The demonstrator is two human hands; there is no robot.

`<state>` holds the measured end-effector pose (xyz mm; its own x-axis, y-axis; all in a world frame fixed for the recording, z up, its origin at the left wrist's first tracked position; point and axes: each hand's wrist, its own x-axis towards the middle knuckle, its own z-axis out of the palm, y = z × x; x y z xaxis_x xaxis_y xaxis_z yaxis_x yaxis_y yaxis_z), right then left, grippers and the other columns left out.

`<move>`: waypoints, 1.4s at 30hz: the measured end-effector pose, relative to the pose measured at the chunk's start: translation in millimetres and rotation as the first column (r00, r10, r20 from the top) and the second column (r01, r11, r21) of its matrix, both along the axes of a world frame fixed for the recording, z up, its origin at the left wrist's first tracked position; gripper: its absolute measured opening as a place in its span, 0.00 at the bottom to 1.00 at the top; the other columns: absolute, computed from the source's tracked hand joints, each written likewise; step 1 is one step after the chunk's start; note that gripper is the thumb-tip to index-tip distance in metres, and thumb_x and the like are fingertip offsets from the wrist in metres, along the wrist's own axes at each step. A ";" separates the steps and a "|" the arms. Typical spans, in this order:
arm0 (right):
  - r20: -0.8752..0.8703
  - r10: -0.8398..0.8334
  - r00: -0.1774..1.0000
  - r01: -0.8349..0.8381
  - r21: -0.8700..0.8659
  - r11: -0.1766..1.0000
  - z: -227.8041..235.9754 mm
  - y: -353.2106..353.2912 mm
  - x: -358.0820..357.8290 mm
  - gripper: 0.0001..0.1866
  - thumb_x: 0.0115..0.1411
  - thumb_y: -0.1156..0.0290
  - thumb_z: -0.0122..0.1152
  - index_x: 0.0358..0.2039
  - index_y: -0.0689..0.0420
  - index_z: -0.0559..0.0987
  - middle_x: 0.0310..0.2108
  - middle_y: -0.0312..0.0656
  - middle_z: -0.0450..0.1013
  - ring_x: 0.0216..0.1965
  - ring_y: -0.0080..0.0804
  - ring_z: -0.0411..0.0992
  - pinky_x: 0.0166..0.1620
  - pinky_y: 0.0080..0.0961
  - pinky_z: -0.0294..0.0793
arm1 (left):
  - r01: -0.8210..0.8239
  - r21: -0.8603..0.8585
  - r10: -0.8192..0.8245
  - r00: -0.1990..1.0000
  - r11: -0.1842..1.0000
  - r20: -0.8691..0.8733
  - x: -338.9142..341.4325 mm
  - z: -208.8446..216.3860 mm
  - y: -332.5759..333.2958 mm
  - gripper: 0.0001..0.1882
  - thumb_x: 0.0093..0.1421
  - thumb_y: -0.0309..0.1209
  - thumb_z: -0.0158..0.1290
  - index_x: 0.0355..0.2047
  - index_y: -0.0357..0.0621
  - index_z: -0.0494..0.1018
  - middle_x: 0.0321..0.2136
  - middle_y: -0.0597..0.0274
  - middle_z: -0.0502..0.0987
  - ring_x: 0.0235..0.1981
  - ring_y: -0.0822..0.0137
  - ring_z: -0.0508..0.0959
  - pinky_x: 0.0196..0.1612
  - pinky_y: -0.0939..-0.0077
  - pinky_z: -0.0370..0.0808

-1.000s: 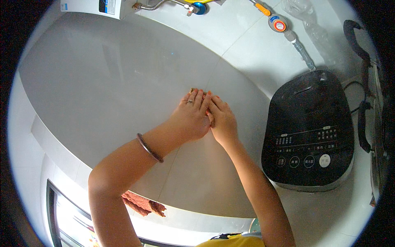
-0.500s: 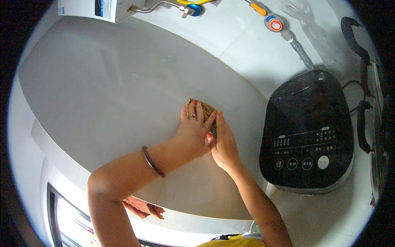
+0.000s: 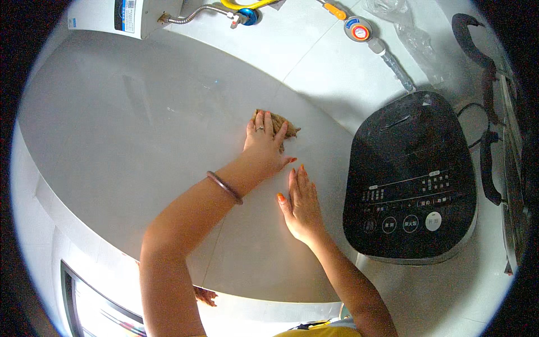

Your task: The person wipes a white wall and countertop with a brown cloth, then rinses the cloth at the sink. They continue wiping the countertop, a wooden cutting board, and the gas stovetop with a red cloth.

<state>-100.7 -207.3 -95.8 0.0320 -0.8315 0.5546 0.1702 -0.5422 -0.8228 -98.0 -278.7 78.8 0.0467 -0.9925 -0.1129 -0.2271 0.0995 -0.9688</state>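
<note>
My left hand (image 3: pixel 265 145), with a ring and a dark bangle on the wrist, presses a brown cloth (image 3: pixel 285 124) against a smooth grey countertop (image 3: pixel 163 151). Its fingers lie over the cloth's near-left side and hold it down, while the thumb stretches away from it. Bunched cloth shows at the fingertips and to their right; the part under the palm is hidden. Nearer to me, my right hand (image 3: pixel 305 209) is empty, its fingers extended and thumb apart. It is low over the countertop or touching it; which one I cannot tell.
A black rice cooker (image 3: pixel 410 180) with a button panel stands to the right. Behind it are a gas hose fitting with a round gauge (image 3: pixel 358 30) and a clear plastic bag (image 3: pixel 415 48). Black handles (image 3: pixel 487 168) line the far right. A reddish-brown cloth (image 3: pixel 205 296) shows at the near edge.
My left hand has slid farther from me with the brown cloth. My right hand has separated from it and drawn back nearer. The whole view has shifted slightly.
</note>
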 end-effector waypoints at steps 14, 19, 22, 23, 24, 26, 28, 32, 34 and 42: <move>-0.058 -0.014 0.998 0.013 -0.017 1.000 -3.6 -1.1 -0.4 0.36 0.67 0.49 0.34 0.64 0.65 0.48 0.66 0.62 0.41 0.66 0.56 0.43 0.64 0.54 0.42 | -0.071 -0.067 0.070 0.997 0.995 -0.006 6.4 -13.5 -81.9 0.40 0.61 0.62 0.36 0.68 0.61 0.41 0.68 0.50 0.38 0.68 0.50 0.38 0.66 0.53 0.41; -0.065 -0.041 0.997 0.040 -0.013 0.999 -4.7 -0.6 0.7 0.35 0.66 0.50 0.35 0.65 0.63 0.48 0.66 0.60 0.41 0.67 0.54 0.43 0.64 0.54 0.41 | -0.095 0.009 0.095 0.995 0.995 0.009 0.8 -16.2 -71.5 0.38 0.62 0.59 0.36 0.67 0.58 0.44 0.67 0.44 0.40 0.68 0.47 0.41 0.65 0.53 0.45; -0.055 -0.054 0.997 0.053 -0.032 0.998 -4.3 -0.6 1.2 0.35 0.66 0.50 0.35 0.65 0.62 0.48 0.66 0.59 0.41 0.67 0.53 0.44 0.64 0.54 0.42 | -0.121 0.025 0.120 0.992 0.992 0.026 0.6 -27.7 -52.0 0.37 0.63 0.58 0.36 0.67 0.57 0.45 0.66 0.41 0.40 0.67 0.44 0.42 0.64 0.52 0.47; -0.068 -0.061 0.996 0.059 -0.033 0.998 -5.0 -1.4 0.3 0.35 0.66 0.50 0.36 0.65 0.62 0.49 0.66 0.59 0.42 0.67 0.53 0.44 0.64 0.54 0.42 | -0.121 0.030 0.120 0.992 0.992 0.028 1.6 -33.4 -46.0 0.37 0.63 0.57 0.36 0.67 0.57 0.45 0.66 0.40 0.40 0.67 0.44 0.42 0.64 0.51 0.47; -0.081 -0.069 0.994 0.066 -0.033 0.997 -5.9 -2.5 -0.4 0.35 0.66 0.50 0.36 0.65 0.62 0.49 0.66 0.59 0.42 0.67 0.53 0.44 0.64 0.55 0.42 | -0.122 0.053 0.121 0.993 0.991 0.011 2.9 -38.1 -40.8 0.36 0.63 0.56 0.37 0.67 0.57 0.45 0.66 0.40 0.40 0.67 0.43 0.42 0.64 0.51 0.47; -0.122 -0.072 0.990 0.066 -0.048 0.997 -7.3 -3.2 1.8 0.34 0.66 0.50 0.36 0.65 0.61 0.50 0.66 0.59 0.44 0.66 0.54 0.45 0.64 0.55 0.42 | -0.138 0.093 0.139 0.990 0.986 -0.006 2.5 -41.8 -26.2 0.36 0.63 0.54 0.38 0.67 0.56 0.45 0.66 0.39 0.40 0.67 0.41 0.42 0.64 0.49 0.47; -0.129 -0.069 0.989 0.062 -0.058 0.996 -9.7 -3.3 2.7 0.34 0.66 0.50 0.36 0.64 0.61 0.51 0.65 0.59 0.45 0.66 0.54 0.45 0.64 0.56 0.42 | -0.139 0.163 0.144 0.989 0.977 -0.019 -1.3 -47.4 -13.6 0.37 0.62 0.52 0.41 0.67 0.53 0.46 0.65 0.36 0.42 0.66 0.39 0.43 0.64 0.47 0.47; -0.117 -0.007 0.993 0.002 -0.043 0.999 -10.3 -2.1 0.4 0.33 0.67 0.49 0.32 0.65 0.57 0.50 0.66 0.57 0.43 0.66 0.55 0.43 0.63 0.57 0.42 | -0.159 0.197 0.167 0.986 0.967 -0.020 -3.8 -56.8 3.5 0.37 0.62 0.52 0.40 0.67 0.51 0.46 0.65 0.35 0.44 0.66 0.40 0.44 0.64 0.48 0.45; -0.105 -0.019 0.994 0.015 -0.040 0.999 -10.5 -0.7 1.5 0.33 0.67 0.49 0.32 0.65 0.58 0.50 0.66 0.58 0.43 0.67 0.55 0.43 0.63 0.58 0.42 | -0.143 0.172 0.141 0.990 0.975 0.023 2.3 -61.1 2.9 0.37 0.62 0.54 0.39 0.67 0.52 0.46 0.65 0.35 0.43 0.67 0.40 0.44 0.64 0.49 0.45; -0.076 -0.090 0.993 0.087 -0.033 0.996 -5.8 -0.6 2.3 0.34 0.66 0.50 0.36 0.64 0.63 0.51 0.66 0.59 0.43 0.67 0.53 0.45 0.62 0.57 0.45 | -0.107 -0.037 0.110 0.989 0.994 0.096 -7.1 -21.2 -21.8 0.41 0.62 0.62 0.31 0.67 0.50 0.44 0.66 0.40 0.42 0.67 0.45 0.43 0.65 0.55 0.43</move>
<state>-98.4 -207.9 -101.6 0.0029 -0.8162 0.5778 0.0566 -0.5767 -0.8150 -105.1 -300.5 57.6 0.1635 -0.9840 -0.0709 -0.1393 0.0481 -0.9891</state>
